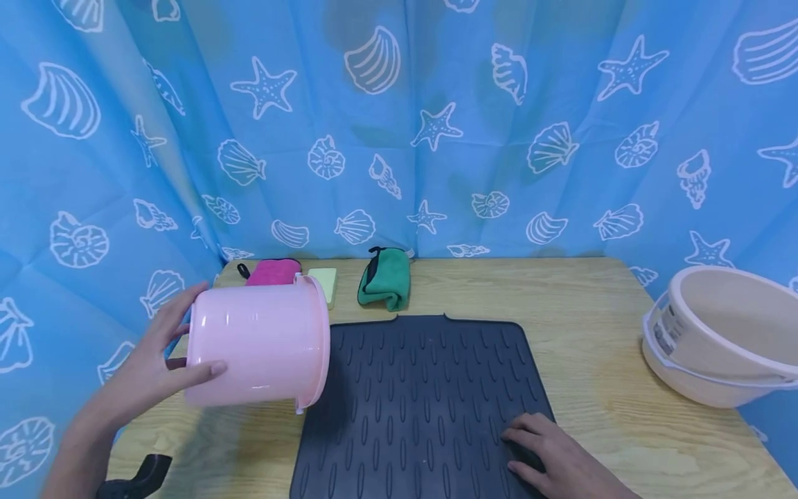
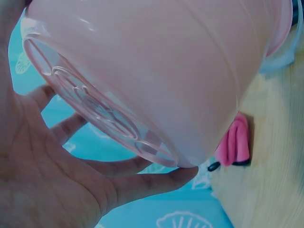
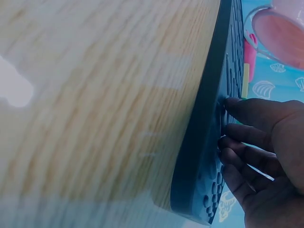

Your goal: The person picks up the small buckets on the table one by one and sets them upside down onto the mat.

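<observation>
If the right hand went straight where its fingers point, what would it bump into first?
The right hand touches the dark mat. Straight across it, the pink bucket probably comes first, though it may be held too high to bump.

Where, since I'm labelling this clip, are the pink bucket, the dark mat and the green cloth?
Pink bucket [image 1: 258, 344]: head view, on its outer side wall.
Dark mat [image 1: 419, 409]: head view, on its bare ridged surface.
Green cloth [image 1: 388, 278]: head view, on its folded upper face.
</observation>
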### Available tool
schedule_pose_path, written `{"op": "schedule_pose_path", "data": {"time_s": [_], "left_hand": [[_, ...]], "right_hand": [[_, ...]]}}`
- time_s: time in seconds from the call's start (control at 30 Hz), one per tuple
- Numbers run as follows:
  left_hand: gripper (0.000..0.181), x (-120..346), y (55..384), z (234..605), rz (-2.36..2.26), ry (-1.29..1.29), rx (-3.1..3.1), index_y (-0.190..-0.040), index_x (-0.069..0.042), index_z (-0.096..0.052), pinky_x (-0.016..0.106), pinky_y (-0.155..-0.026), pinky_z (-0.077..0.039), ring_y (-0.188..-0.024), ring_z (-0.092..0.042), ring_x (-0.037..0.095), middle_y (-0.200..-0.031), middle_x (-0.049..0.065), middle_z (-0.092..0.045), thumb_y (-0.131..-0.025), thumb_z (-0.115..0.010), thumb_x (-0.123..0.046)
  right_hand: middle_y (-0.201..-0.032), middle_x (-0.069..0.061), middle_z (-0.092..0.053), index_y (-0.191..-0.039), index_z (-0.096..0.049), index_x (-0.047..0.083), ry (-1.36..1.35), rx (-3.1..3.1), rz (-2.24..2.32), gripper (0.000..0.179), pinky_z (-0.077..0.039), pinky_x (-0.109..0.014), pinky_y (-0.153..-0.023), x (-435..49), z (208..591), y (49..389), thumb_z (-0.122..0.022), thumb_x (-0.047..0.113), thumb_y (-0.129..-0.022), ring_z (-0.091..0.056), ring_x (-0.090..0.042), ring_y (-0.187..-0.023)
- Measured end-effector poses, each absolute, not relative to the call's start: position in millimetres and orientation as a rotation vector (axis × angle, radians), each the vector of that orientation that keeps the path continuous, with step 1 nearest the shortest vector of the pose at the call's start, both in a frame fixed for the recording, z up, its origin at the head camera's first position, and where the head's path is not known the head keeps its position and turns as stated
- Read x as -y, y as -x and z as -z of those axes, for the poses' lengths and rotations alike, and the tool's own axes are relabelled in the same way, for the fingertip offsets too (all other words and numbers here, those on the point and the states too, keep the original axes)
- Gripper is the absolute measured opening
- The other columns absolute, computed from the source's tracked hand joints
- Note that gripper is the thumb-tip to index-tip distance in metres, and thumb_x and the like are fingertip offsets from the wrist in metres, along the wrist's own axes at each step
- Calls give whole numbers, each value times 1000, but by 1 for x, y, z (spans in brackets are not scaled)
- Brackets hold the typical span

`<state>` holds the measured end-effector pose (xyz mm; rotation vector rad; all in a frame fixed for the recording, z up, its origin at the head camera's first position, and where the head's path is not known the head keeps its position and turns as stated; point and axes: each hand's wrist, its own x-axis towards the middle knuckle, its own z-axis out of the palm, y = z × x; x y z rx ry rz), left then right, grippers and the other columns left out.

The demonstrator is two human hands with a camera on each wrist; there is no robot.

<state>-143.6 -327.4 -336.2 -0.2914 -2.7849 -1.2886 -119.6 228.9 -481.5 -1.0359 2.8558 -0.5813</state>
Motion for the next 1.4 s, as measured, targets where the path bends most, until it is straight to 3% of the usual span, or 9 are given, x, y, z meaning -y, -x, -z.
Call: {"op": "schedule_pose_path", "data": {"time_s": [0.5, 0.73, 0.97, 1.2, 1.4], "left_hand": [[101, 305, 174, 351, 1233, 391, 2827, -156, -48, -17, 58, -73, -56, -126, -35, 54, -160, 17, -14, -82, -82, -32], [104, 298, 183, 346, 1093, 416, 2859, -158, -46, -15, 64, -81, -49, -127, -38, 49, -161, 15, -15, -80, -83, -39], [105, 284, 189, 336, 983, 448, 2894, -159, -42, -17, 70, -88, -43, -135, -28, 44, -159, 17, -20, -77, -83, -46], [96, 268, 200, 328, 943, 522, 2898, -153, -49, -28, 60, -82, -51, -125, -42, 39, -156, 8, -29, -75, -84, -50], [97, 256, 209, 322, 869, 601, 2921, -157, -32, -29, 63, -90, -46, -131, -40, 37, -157, 7, -29, -78, -81, -54]], "right_hand": [[-113, 7, -57, -116, -72, 12, 1047, -2875, 624, 31, -53, -32, -79, -232, 482, 117, -73, 33, -93, -54, -9, -101], [-113, 8, -57, -115, -72, 12, 1052, -2878, 623, 31, -53, -32, -79, -232, 483, 117, -74, 33, -92, -53, -9, -101], [-112, 9, -57, -116, -72, 13, 1029, -2868, 625, 31, -53, -32, -79, -231, 483, 117, -74, 33, -92, -52, -8, -100], [-111, 9, -57, -115, -72, 14, 1050, -2872, 633, 30, -52, -32, -78, -232, 483, 119, -74, 33, -92, -52, -7, -99], [-110, 9, -57, -114, -72, 13, 1097, -2889, 643, 29, -52, -31, -76, -231, 484, 119, -74, 31, -92, -52, -7, -98]]}}
